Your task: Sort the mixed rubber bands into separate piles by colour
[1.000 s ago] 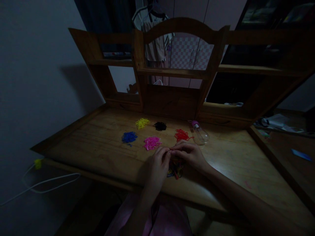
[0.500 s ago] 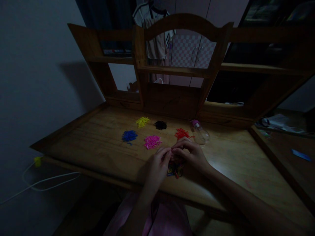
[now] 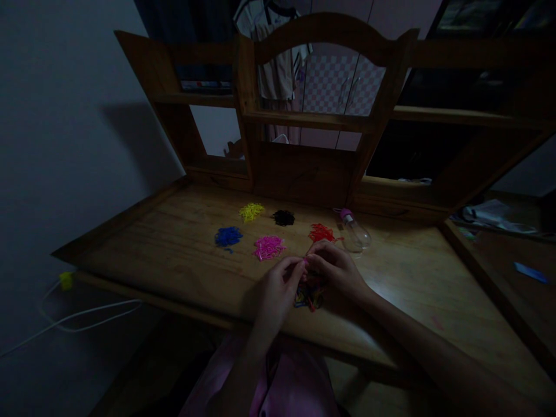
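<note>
My left hand [image 3: 282,285] and my right hand [image 3: 333,265] meet fingertip to fingertip over the desk. Both are closed in a pinch on a small pink piece [image 3: 306,262], mostly covered by the fingers; its exact kind is too small to make out. Beneath the hands lies a mixed-colour pile [image 3: 309,298] of small thin pieces, partly hidden. Ahead are sorted piles of similar pieces: pink [image 3: 269,248], red [image 3: 322,233], black [image 3: 284,218], blue [image 3: 228,236] and yellow [image 3: 251,212].
A clear bulb-shaped bottle [image 3: 357,234] with a pink cap lies right of the red pieces. Wooden shelving [image 3: 304,121] rises along the back of the desk [image 3: 174,260]. A white cord [image 3: 87,318] hangs off the left edge. At the right is a lower surface with a blue packet [image 3: 530,272].
The fingertips shift slightly against each other, and a bit of pink now shows between them. The view tilts down a little; the piles and bottle stay in place.
</note>
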Demonstrator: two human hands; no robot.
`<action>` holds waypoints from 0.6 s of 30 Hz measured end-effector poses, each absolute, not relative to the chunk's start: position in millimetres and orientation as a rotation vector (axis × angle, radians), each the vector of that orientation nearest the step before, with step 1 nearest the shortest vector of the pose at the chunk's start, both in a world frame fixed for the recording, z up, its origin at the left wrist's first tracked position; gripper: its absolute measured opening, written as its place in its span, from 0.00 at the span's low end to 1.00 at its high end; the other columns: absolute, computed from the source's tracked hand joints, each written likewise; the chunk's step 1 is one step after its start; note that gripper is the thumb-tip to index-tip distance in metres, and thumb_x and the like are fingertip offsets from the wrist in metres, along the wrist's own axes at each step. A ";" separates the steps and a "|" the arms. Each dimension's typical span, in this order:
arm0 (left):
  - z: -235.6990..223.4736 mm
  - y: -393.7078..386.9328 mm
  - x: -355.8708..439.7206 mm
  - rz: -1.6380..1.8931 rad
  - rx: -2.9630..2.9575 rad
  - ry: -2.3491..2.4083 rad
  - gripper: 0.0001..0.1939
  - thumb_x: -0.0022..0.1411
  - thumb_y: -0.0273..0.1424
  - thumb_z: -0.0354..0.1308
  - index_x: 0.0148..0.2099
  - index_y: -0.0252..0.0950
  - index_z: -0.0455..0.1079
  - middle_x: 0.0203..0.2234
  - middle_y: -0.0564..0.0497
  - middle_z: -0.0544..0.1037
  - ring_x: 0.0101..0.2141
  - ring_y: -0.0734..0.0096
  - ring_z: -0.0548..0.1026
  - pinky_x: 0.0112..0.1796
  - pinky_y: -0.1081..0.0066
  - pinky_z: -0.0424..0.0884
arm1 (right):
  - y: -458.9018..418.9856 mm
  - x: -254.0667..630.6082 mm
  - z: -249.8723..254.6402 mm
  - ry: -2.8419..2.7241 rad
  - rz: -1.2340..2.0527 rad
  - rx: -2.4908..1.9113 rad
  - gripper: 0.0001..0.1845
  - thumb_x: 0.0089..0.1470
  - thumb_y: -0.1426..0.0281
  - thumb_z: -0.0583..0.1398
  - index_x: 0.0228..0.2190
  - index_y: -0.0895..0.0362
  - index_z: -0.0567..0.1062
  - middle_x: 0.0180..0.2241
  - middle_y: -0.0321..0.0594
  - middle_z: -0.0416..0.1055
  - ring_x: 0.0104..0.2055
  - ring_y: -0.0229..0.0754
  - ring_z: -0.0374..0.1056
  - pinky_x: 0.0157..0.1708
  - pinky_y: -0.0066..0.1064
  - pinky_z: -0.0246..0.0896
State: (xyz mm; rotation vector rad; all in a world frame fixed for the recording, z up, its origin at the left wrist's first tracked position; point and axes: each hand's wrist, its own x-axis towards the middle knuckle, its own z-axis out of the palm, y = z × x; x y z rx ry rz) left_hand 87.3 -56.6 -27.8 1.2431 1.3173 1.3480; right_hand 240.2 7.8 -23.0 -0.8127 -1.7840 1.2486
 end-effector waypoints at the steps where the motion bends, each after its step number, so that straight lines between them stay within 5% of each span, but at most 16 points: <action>1: -27.9 -56.8 87.7 1.349 1.253 1.331 0.12 0.63 0.39 0.54 0.38 0.36 0.72 0.31 0.49 0.78 0.32 0.67 0.77 0.35 0.72 0.72 | 7.5 239.7 -23.5 -1.762 1.279 -0.814 0.08 0.58 0.64 0.59 0.36 0.56 0.72 0.32 0.36 0.68 0.32 0.37 0.65 0.31 0.28 0.62; 18: -27.5 -57.9 87.5 1.344 1.362 1.491 0.08 0.63 0.35 0.53 0.38 0.38 0.71 0.34 0.50 0.78 0.35 0.68 0.77 0.37 0.72 0.72 | 12.0 239.6 -25.3 -1.598 1.467 -0.787 0.08 0.51 0.66 0.65 0.33 0.56 0.74 0.29 0.36 0.72 0.30 0.35 0.68 0.31 0.27 0.63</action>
